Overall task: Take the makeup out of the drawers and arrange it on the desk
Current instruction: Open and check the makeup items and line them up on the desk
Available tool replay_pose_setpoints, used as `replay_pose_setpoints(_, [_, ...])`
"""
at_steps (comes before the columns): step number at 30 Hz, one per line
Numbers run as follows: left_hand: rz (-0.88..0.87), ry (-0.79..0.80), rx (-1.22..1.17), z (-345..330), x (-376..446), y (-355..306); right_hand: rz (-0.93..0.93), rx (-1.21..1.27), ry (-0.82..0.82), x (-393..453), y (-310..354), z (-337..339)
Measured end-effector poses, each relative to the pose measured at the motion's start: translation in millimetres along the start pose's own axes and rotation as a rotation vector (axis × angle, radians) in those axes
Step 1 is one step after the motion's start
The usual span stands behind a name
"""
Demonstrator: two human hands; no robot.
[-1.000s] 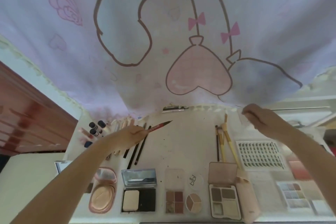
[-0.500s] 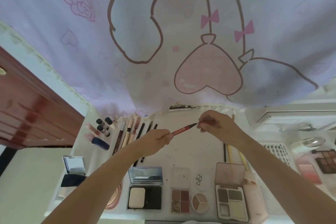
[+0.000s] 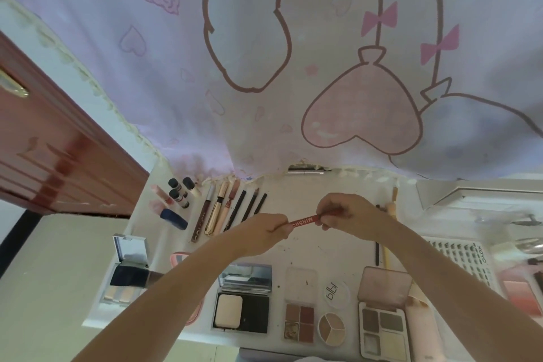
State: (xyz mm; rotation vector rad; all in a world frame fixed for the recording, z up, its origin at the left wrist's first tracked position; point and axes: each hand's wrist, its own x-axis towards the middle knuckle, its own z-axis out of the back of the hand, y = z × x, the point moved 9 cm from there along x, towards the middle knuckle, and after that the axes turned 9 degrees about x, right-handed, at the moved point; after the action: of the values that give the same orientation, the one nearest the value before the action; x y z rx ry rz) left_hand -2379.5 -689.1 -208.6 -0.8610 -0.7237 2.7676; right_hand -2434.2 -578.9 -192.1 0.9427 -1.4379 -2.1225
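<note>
A red makeup pencil [image 3: 305, 220] with white lettering is held level above the middle of the white desk [image 3: 332, 247]. My left hand [image 3: 264, 232] grips its left end, and my right hand [image 3: 346, 211] pinches its right end. A row of slim pens and tubes [image 3: 232, 209] lies to the left of my hands, with small dark-capped bottles [image 3: 179, 191] further left. Open palettes line the near edge: a powder compact [image 3: 242, 308], a four-pan shadow palette [image 3: 299, 323] and a pink-lidded palette [image 3: 382, 329].
A pink and lilac printed curtain [image 3: 293, 67] hangs over the desk's far edge. A dark red wooden door [image 3: 53, 161] stands at the left. A false-lash tray [image 3: 461, 261] and a blush palette [image 3: 520, 297] lie at the right, brushes [image 3: 388, 214] beside my right hand.
My right hand came in from the right and took hold of the pencil's tip end. It now covers more of the pencil, and both hands hold it above the desk's middle.
</note>
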Motion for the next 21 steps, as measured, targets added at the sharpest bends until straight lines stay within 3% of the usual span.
replay_pose_setpoints(7, [0.097,-0.039,0.070,-20,8,29,-0.045,-0.116,0.075,33,-21,-18])
replay_pose_setpoints(12, [0.234,-0.196,0.096,-10,17,64,-0.091,-0.121,-0.140,61,-38,4])
replay_pose_setpoints(18, [0.400,-0.256,0.156,-13,24,97,-0.142,-0.597,-0.212,100,-57,25])
replay_pose_setpoints(21, [0.397,-0.247,0.164,-21,28,99,-0.170,-0.777,-0.242,113,-61,28])
